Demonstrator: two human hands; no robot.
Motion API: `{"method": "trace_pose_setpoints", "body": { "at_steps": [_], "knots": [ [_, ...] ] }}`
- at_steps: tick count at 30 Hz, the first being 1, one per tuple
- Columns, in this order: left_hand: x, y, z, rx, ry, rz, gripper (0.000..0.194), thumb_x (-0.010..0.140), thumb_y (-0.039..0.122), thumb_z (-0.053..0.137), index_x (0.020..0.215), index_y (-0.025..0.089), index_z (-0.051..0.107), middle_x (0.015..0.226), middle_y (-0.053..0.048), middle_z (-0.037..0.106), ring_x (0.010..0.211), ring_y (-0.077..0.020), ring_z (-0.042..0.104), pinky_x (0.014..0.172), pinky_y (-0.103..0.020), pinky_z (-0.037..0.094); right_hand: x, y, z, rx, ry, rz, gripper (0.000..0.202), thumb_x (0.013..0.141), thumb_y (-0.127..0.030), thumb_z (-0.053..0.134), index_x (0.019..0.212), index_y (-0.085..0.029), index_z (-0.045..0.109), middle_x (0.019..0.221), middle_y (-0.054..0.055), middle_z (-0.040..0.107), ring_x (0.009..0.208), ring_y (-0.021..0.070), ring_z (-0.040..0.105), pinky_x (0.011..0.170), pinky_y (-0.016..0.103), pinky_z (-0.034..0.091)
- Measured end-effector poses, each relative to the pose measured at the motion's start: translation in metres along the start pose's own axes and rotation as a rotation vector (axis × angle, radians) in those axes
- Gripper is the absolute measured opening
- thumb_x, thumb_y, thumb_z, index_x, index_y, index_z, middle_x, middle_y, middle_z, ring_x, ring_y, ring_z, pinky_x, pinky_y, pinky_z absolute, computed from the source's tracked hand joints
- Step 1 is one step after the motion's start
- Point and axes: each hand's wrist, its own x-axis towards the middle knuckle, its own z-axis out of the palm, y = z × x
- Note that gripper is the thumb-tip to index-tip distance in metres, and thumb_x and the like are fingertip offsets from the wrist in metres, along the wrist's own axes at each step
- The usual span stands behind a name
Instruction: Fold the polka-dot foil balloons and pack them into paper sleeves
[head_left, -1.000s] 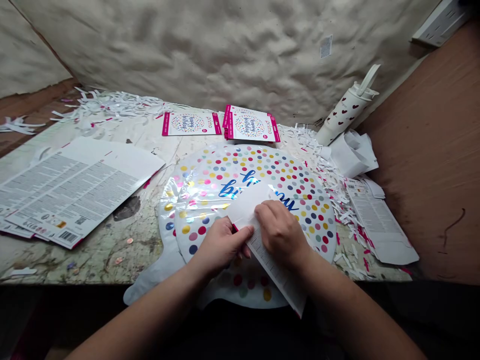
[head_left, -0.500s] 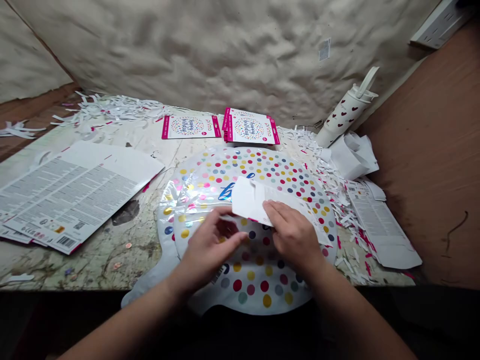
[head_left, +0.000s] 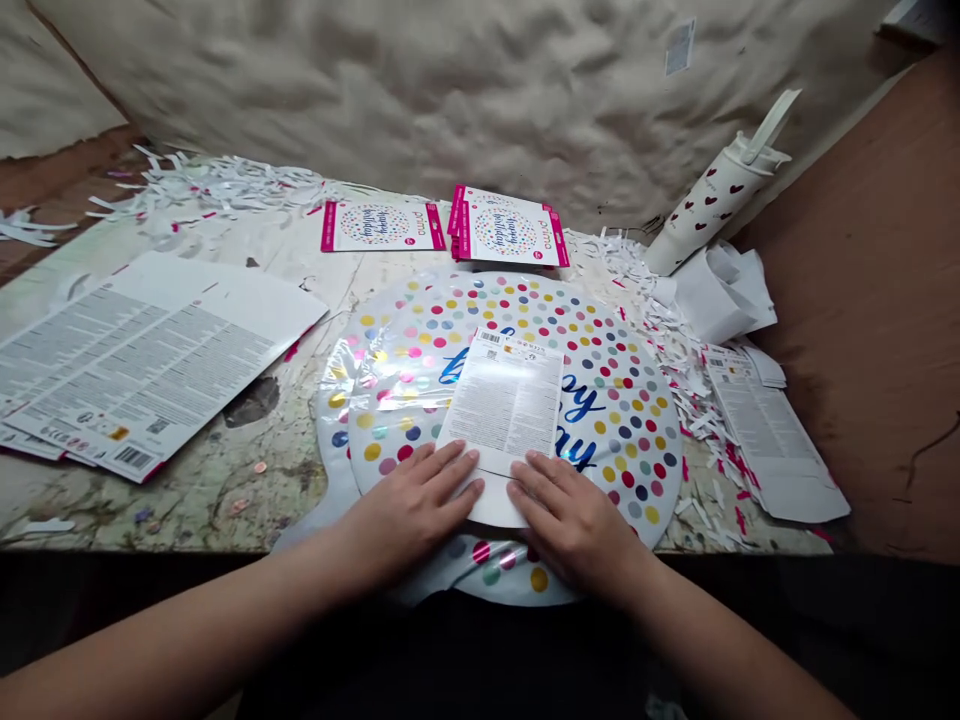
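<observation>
A white cardboard packet [head_left: 504, 395], printed with grey text and a barcode, lies on a stack of flat foil balloons [head_left: 630, 400]. The balloons carry coloured dots and blue lettering, partly covered by the packet. A plain white flap [head_left: 496, 503] extends from the packet's near end. My left hand [head_left: 420, 505] rests flat over the packet's lower left edge, fingers stretched out. On the opposite side my right hand [head_left: 574, 515] lies with extended fingers on the lower right edge and flap. Neither hand is wrapped round anything.
Printed cardboard sheets [head_left: 150, 350] lie at left. Pink-and-white packets [head_left: 510, 228] are stacked behind the balloons, beside a single packet [head_left: 382, 227]. A tumbler with hearts [head_left: 709, 205], crumpled white paper [head_left: 720, 295], paper shreds [head_left: 690, 400] and another printed carton [head_left: 769, 430] stand right.
The packet has gone from tilted in my right hand to lying flat, text side up, on the balloons. Both hands have come down onto its near end. The camera view has shifted slightly.
</observation>
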Motion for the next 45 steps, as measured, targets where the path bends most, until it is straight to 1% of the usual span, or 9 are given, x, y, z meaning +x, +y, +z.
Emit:
{"method": "trace_pose_setpoints", "body": {
  "at_steps": [7,12,16,21,27,32,36,41,45],
  "knots": [
    [0.045,-0.014,-0.02,-0.067,-0.196,-0.506,0.027,0.079,0.045,0.056,0.075,0.018,0.054,0.076,-0.006,0.059,0.075,-0.0232,0.056,0.063,-0.032,0.043,0.026,0.009,-0.014,0.099,-0.079,0.508,0.011,0.085,-0.019,0.047,0.085,-0.018,0.058,0.079,0.005,0.062,0.072,0.0176,0.059,0.062,0.031,0.051],
    [0.063,-0.036,-0.02,-0.128,-0.309,-0.538,0.026,0.074,0.044,0.06,0.076,0.019,0.053,0.073,-0.004,0.058,0.068,-0.0221,0.056,0.055,-0.027,0.037,0.037,0.007,-0.011,-0.173,-0.175,0.172,0.036,0.081,-0.013,0.051,0.117,-0.015,0.054,0.123,0.016,0.055,0.111,0.0287,0.052,0.087,0.041,0.048],
    [0.055,-0.039,-0.039,-0.298,-0.177,-0.598,0.01,0.077,0.025,0.054,0.085,0.02,0.056,0.081,-0.002,0.061,0.071,-0.0179,0.057,0.059,-0.024,0.038,0.044,-0.001,-0.006,-0.377,-0.325,0.124,0.049,0.079,-0.007,0.051,0.128,-0.011,0.047,0.128,0.022,0.051,0.106,0.0344,0.056,0.071,0.043,0.055],
    [0.033,-0.006,-0.05,-1.081,-0.335,-0.841,0.036,0.082,0.049,0.049,0.07,0.017,0.059,0.066,-0.001,0.061,0.054,-0.0129,0.055,0.049,-0.021,0.04,0.055,-0.001,-0.018,-0.465,-0.07,0.045,0.035,0.085,-0.005,0.039,0.116,-0.002,0.057,0.114,0.024,0.061,0.09,0.0292,0.064,0.066,0.041,0.056],
    [0.036,0.01,-0.015,-1.743,0.395,-1.188,0.018,0.074,0.03,0.067,0.076,0.014,0.057,0.072,-0.002,0.063,0.069,-0.0133,0.062,0.057,-0.02,0.049,0.052,-0.014,-0.009,-0.324,0.287,-0.096,0.025,0.084,-0.006,0.049,0.104,0.0,0.063,0.1,0.02,0.068,0.099,0.0268,0.063,0.083,0.037,0.055],
    [0.043,0.012,-0.014,-2.149,0.499,-1.268,0.003,0.079,0.015,0.057,0.078,0.013,0.059,0.072,-0.001,0.063,0.067,-0.0103,0.062,0.066,-0.023,0.052,0.047,-0.015,-0.009,-0.112,0.344,-0.002,0.026,0.083,-0.005,0.049,0.106,-0.007,0.061,0.1,0.016,0.069,0.099,0.0242,0.063,0.084,0.037,0.054],
    [0.039,0.015,-0.019,-1.755,0.435,-1.158,0.017,0.08,0.03,0.06,0.077,0.013,0.06,0.068,-0.003,0.065,0.061,-0.0119,0.062,0.059,-0.022,0.051,0.049,-0.005,-0.022,0.291,0.256,0.262,0.033,0.082,-0.023,0.058,0.114,-0.017,0.052,0.102,0.008,0.065,0.089,0.0177,0.063,0.078,0.031,0.055],
    [0.037,0.017,-0.019,-1.428,0.359,-1.009,0.03,0.08,0.04,0.058,0.067,0.013,0.057,0.063,-0.003,0.064,0.06,-0.0135,0.06,0.06,-0.024,0.049,0.061,-0.005,-0.01,0.221,0.334,0.183,0.018,0.085,-0.012,0.045,0.097,-0.017,0.058,0.091,0.009,0.062,0.088,0.0198,0.057,0.08,0.035,0.049],
    [0.036,0.009,-0.019,-1.327,0.447,-1.011,0.028,0.083,0.043,0.051,0.081,0.016,0.055,0.072,-0.003,0.065,0.064,-0.0159,0.062,0.061,-0.028,0.05,0.058,0.011,-0.016,0.362,0.395,0.429,0.015,0.089,-0.018,0.042,0.088,-0.019,0.057,0.083,0.006,0.061,0.08,0.0172,0.058,0.072,0.031,0.051]
  ]
}}
